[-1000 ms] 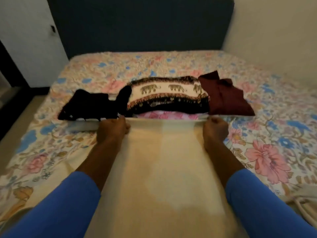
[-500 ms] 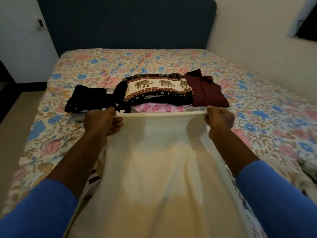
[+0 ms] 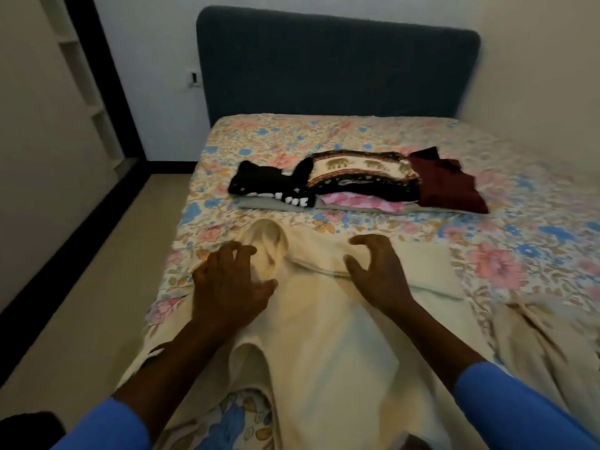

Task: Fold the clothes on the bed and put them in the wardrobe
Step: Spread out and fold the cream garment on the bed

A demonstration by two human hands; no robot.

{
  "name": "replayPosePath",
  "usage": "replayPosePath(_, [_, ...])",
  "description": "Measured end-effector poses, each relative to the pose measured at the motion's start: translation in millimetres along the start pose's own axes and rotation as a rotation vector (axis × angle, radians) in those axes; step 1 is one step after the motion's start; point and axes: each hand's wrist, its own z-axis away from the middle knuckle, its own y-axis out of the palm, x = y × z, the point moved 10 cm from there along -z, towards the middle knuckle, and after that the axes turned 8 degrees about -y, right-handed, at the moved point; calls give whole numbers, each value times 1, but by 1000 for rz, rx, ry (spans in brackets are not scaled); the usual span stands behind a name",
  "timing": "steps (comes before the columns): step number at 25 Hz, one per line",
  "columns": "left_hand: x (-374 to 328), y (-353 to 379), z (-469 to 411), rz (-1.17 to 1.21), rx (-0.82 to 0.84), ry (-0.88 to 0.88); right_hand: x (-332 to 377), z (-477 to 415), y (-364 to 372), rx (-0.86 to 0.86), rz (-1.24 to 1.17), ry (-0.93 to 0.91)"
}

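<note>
The bed [image 3: 324, 138] fills most of the view, with a dark headboard [image 3: 337, 66] at its far end and floor [image 3: 97, 303] along its left edge. Recessed shelves [image 3: 87, 79] stand at the far left; what they hold cannot be told.

A cream cloth [image 3: 324, 336] covers the near half of the bed, from the bottom of the view up towards the middle. Its left side lies close to the left edge of the bed. Its far end is bunched into a raised fold at the left and lies flat at the right. A second cream cloth [image 3: 535, 345] lies crumpled just beside it on the right.

A strip of bare sheet separates the cream cloth from a row of folded clothes. In that row, a black garment [image 3: 259, 183] lies at the left, an elephant-print garment [image 3: 360, 173] in the middle and a maroon garment [image 3: 448, 186] at the right. A pink garment [image 3: 357, 201] lies under the print one. The far third of the bed is bare sheet.

The left hand [image 3: 227, 287] lies palm down on the cloth, its fingers [image 3: 240, 251] spread, bent and blurred, tips at the raised fold. The right hand [image 3: 376, 274] is over the far end of the cloth, fingers [image 3: 367, 240] spread and bent, thumb at the fold ridge. Neither hand pinches or grips the cloth.
</note>
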Motion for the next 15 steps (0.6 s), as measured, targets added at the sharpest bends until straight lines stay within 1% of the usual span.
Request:
replayPosePath(2, [32, 8, -15, 12, 54, -56, 34, -4, 61, 193, -58, -119])
replayPosePath(4, [53, 17, -34, 199, 201, -104, 48, 2, 103, 337, -43, -175])
replayPosePath(5, [57, 17, -43, 286, 239, -103, 49, 6, 115, 370, 14, -211])
replayPosePath(6, [60, 10, -53, 346, 219, -89, 47, 9, 123, 385, 93, -252])
replayPosePath(8, [78, 0, -73, 431, 131, -120, 44, 10, 135, 377, 213, -316])
replayPosePath(9, [90, -2, -79, 485, 91, -170, 42, 12, 133, 365, 241, -322])
replayPosePath(12, [136, 0, -104, 700, -11, -410, 41, 10, 137, 356, 277, -307])
replayPosePath(13, [146, 0, -111, 703, -24, -456, 40, 13, 137, 364, 275, -296])
replayPosePath(14, [153, -2, -120, 665, -7, -462, 41, 15, 136, 373, 277, -285])
replayPosePath(15, [155, -4, -126, 612, 58, -433, 43, 16, 134, 369, 289, -271])
